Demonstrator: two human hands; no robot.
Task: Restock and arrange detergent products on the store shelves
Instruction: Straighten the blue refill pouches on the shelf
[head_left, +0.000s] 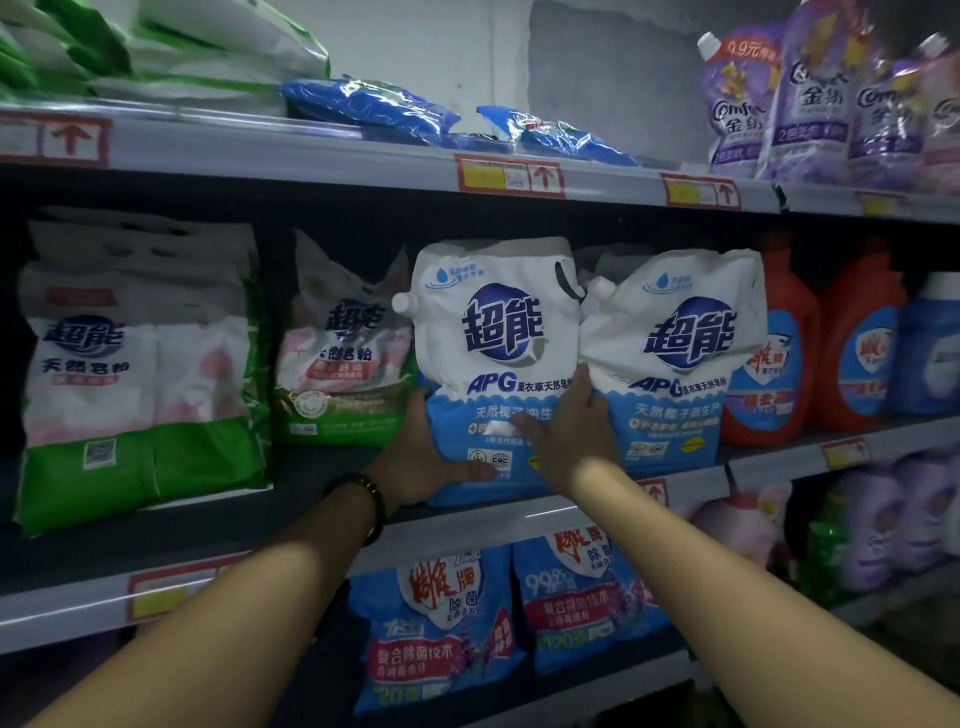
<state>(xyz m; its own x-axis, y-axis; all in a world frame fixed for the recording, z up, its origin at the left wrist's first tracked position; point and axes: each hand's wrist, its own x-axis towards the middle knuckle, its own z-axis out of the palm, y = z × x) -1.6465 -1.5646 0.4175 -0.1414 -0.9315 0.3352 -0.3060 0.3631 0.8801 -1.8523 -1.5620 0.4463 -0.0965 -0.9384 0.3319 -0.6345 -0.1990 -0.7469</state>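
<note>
A white and blue detergent pouch (493, 332) with a spout stands upright on the middle shelf (545, 506). My left hand (426, 457) grips its lower left corner, thumb across the front. My right hand (571, 431) presses on its lower right side, between it and a second identical pouch (680, 353) that stands touching it on the right. The bottom edge of the held pouch is hidden behind my hands.
Green and white powder bags (130, 374) and a smaller bag (337, 364) stand to the left. Red bottles (810, 353) stand to the right. Blue bags (431, 623) fill the shelf below, blue packets (374, 109) and purple pouches (810, 104) the shelf above.
</note>
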